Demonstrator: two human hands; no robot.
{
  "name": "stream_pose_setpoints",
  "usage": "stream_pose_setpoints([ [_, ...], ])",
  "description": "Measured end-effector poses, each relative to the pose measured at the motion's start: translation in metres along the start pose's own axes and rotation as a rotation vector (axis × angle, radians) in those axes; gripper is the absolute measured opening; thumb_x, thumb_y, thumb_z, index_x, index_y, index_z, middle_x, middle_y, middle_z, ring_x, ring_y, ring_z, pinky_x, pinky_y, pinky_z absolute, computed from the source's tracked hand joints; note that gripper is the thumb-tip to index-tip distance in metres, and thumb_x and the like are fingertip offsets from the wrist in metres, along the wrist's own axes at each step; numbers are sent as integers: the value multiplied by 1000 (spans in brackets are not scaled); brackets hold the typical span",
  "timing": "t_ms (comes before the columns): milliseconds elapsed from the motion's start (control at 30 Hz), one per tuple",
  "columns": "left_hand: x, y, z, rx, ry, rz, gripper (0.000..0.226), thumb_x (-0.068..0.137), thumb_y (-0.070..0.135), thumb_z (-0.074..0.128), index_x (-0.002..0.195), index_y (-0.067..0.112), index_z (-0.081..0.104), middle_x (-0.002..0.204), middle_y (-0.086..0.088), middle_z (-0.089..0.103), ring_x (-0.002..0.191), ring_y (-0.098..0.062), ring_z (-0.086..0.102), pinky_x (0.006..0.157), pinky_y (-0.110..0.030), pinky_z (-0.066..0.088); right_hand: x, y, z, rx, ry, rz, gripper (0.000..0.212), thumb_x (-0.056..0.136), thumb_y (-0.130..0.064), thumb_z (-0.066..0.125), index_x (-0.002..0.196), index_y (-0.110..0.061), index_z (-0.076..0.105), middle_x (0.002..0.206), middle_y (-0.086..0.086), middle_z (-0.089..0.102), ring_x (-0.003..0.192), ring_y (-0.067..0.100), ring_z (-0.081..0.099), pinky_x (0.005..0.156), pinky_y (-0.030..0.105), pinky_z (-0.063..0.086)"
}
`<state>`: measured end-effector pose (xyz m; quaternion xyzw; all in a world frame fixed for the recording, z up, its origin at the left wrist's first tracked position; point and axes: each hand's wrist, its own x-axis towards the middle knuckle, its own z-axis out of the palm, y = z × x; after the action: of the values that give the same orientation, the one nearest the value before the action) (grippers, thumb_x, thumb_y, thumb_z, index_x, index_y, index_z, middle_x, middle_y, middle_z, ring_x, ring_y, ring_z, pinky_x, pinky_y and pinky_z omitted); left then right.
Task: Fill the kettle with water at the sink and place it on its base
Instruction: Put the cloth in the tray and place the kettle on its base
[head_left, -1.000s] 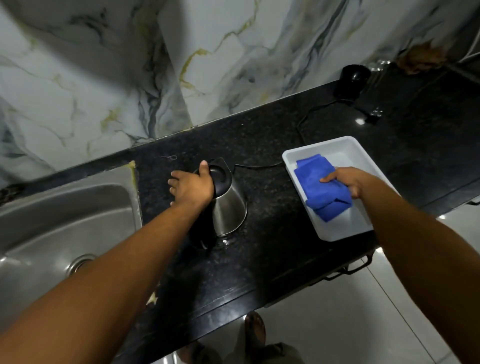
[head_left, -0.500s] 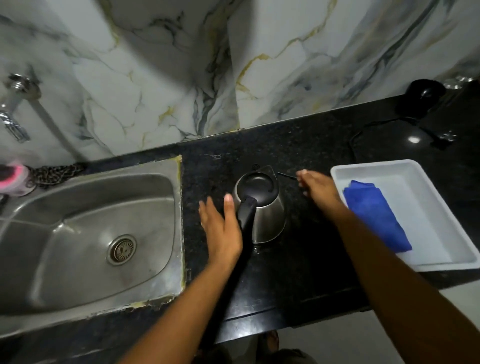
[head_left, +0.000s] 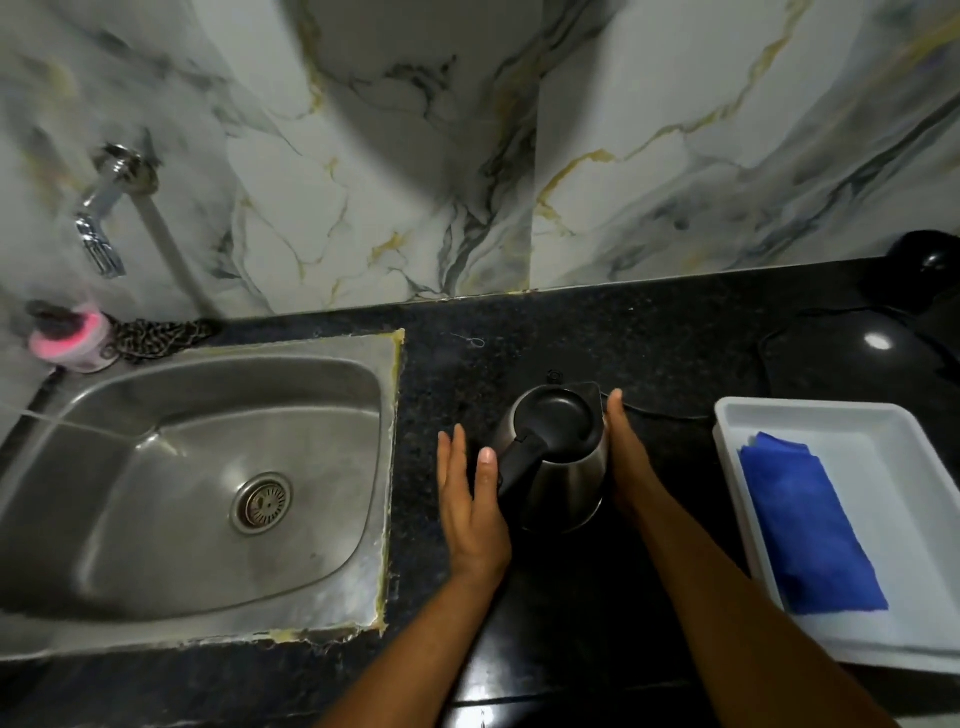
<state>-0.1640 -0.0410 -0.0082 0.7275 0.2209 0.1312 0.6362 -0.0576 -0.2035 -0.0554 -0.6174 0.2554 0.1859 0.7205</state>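
The kettle (head_left: 558, 467) stands upright on the dark speckled surface (head_left: 649, 338), directly between the two hands. Its black lid is shut and its black handle (head_left: 519, 467) slants toward the left hand (head_left: 470, 512).

The left hand lies flat and open just beside the handle, fingers straight and pointing away from the body, the thumb alongside the handle; whether it touches is hard to tell. It grips nothing. The right hand (head_left: 626, 467) presses its palm side against the steel wall of the kettle on the opposite side, fingers extended toward the spout end, not curled around anything. Both forearms reach in from the lower edge, converging on the kettle.

Beyond the left hand, on its outer side, is the steel sink (head_left: 337, 374), with a tap (head_left: 101, 228) on the marble wall above its far corner and a pink scrubber (head_left: 67, 335) at that corner. Beyond the right hand, on its outer side, a white tray (head_left: 805, 415) holds a folded blue cloth (head_left: 802, 530). A thin black cord (head_left: 670, 414) runs from behind the kettle past the right fingertips toward the tray's far edge.
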Motion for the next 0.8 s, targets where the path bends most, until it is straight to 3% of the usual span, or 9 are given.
stream_pose_setpoints([
  [100, 20, 9, 1, 24, -67, 60, 88, 84, 70, 40, 157, 22, 38, 171, 1, 23, 154, -3, 18, 120, -18, 16, -1, -2, 2, 48, 13, -30, 64, 83, -83, 47, 90, -33, 86, 93, -2, 84, 88, 18, 80, 79, 37, 59],
  [233, 46, 29, 14, 55, -136, 118, 86, 85, 69, 41, 157, 22, 39, 171, 1, 21, 154, -2, 19, 109, 1, 14, 0, -22, 1, 104, 61, -60, 74, 90, -78, 49, 122, -17, 76, 125, 14, 76, 119, 34, 68, 112, 54, 48],
  [333, 70, 44, 26, 54, -201, 153, 84, 85, 68, 43, 154, 21, 45, 171, 1, 21, 153, -1, 20, 107, 4, 16, 4, -44, -2, 125, 51, -82, 89, 71, -92, 55, 122, -22, 77, 127, 12, 75, 122, 35, 67, 113, 57, 46],
  [433, 90, 58, 41, -15, -255, 185, 78, 85, 65, 48, 149, 21, 52, 170, -1, 27, 152, -1, 23, 116, -11, 22, 14, -65, -7, 125, 76, -135, 97, 47, -101, 59, 109, -30, 80, 126, 10, 76, 121, 34, 68, 109, 59, 49],
  [533, 115, 71, 58, -66, -285, 206, 77, 82, 61, 52, 145, 17, 57, 168, -6, 31, 152, -3, 26, 121, -24, 25, 25, -89, -9, 165, 127, -144, 91, 54, -99, 59, 113, -33, 77, 131, 9, 72, 125, 33, 64, 110, 60, 47],
  [600, 135, 78, 68, -57, -290, 211, 80, 80, 60, 53, 145, 14, 58, 167, -10, 33, 152, -4, 25, 117, -13, 24, 36, -104, -6, 181, 156, -181, 81, 62, -94, 60, 110, -32, 80, 123, 4, 77, 121, 29, 66, 109, 53, 49],
  [700, 166, 80, 81, -37, -287, 203, 72, 85, 51, 56, 144, 10, 58, 166, -13, 34, 153, -9, 24, 100, 7, 22, 53, -120, 3, 179, 217, -219, 59, 65, -89, 58, 81, -39, 84, 89, -13, 82, 104, 20, 71, 95, 40, 56],
  [733, 176, 78, 84, -34, -285, 202, 68, 87, 47, 56, 144, 10, 58, 166, -13, 33, 153, -9, 24, 97, 9, 22, 58, -121, 7, 173, 231, -221, 59, 68, -87, 57, 81, -36, 84, 87, -13, 81, 102, 19, 72, 92, 38, 57],
  [800, 193, 76, 88, -32, -292, 207, 66, 89, 45, 55, 146, 11, 56, 168, -12, 30, 154, -10, 25, 100, 6, 22, 68, -121, 14, 173, 249, -222, 61, 81, -81, 56, 100, -29, 82, 106, -5, 80, 110, 24, 71, 97, 41, 56],
])
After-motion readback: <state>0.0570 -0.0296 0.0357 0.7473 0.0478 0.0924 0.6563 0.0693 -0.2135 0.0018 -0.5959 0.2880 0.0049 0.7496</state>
